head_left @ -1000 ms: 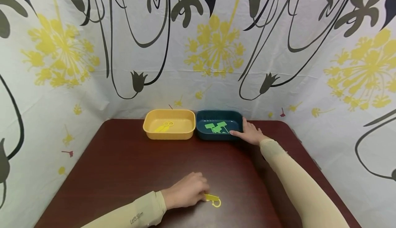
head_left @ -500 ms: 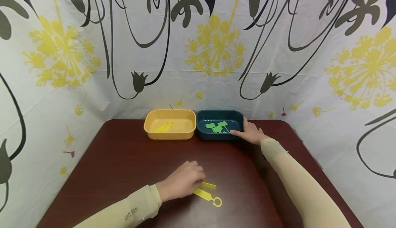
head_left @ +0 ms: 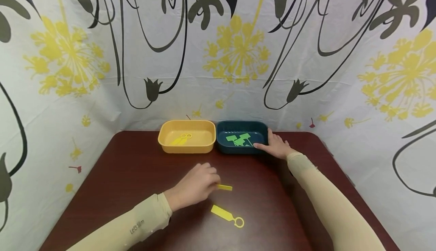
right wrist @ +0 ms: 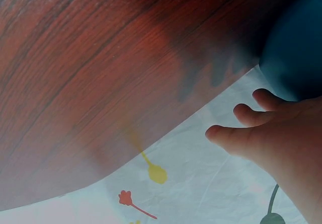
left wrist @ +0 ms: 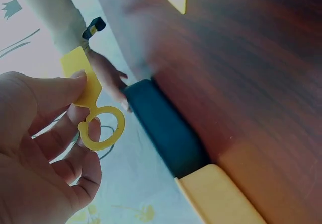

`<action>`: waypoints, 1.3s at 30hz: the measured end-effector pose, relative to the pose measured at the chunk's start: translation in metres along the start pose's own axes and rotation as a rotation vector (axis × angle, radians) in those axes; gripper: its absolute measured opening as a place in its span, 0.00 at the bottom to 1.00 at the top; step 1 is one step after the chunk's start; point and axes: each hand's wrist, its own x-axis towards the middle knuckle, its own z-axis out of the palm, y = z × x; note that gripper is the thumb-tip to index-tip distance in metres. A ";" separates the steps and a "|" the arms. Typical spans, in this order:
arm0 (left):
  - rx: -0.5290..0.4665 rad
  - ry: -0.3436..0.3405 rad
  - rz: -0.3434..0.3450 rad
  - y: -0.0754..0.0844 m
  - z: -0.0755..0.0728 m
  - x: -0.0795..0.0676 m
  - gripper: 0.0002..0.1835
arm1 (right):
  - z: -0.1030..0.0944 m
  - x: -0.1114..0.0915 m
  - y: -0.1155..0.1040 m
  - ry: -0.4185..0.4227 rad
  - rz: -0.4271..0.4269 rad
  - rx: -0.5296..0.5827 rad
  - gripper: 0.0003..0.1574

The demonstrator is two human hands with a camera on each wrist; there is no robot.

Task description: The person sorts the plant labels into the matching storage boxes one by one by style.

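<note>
My left hand (head_left: 193, 186) is over the middle of the table and pinches a flat yellow ring-loop tag (left wrist: 90, 85) between thumb and fingers. In the left wrist view the tag's open ring hangs below the thumb. Beneath the hand, a second yellow ring-loop tag (head_left: 222, 212) lies flat on the table, ring toward the right. My right hand (head_left: 277, 147) rests at the right end of the dark teal bin (head_left: 242, 150), thumb along the front rim. In the right wrist view its other fingers (right wrist: 236, 138) extend loosely beside the bin.
The teal bin holds several green tags (head_left: 239, 141). Against its left side stands a yellow bin (head_left: 187, 149) with yellow tags (head_left: 181, 140) inside. Both bins sit at the back edge of the dark red table (head_left: 143, 179), before a patterned cloth (head_left: 211, 99).
The left hand has lifted one yellow tag off the other and moved up and left with it, leaving the second tag on the table. The right hand stays at the teal bin.
</note>
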 end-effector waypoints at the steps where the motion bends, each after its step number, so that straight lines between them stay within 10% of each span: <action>1: 0.002 0.010 0.002 -0.001 -0.001 0.000 0.05 | 0.000 0.000 0.000 0.000 0.000 0.000 0.83; 39: 0.022 0.155 -0.154 -0.051 -0.035 0.023 0.06 | -0.004 -0.007 -0.008 0.012 -0.009 0.029 0.80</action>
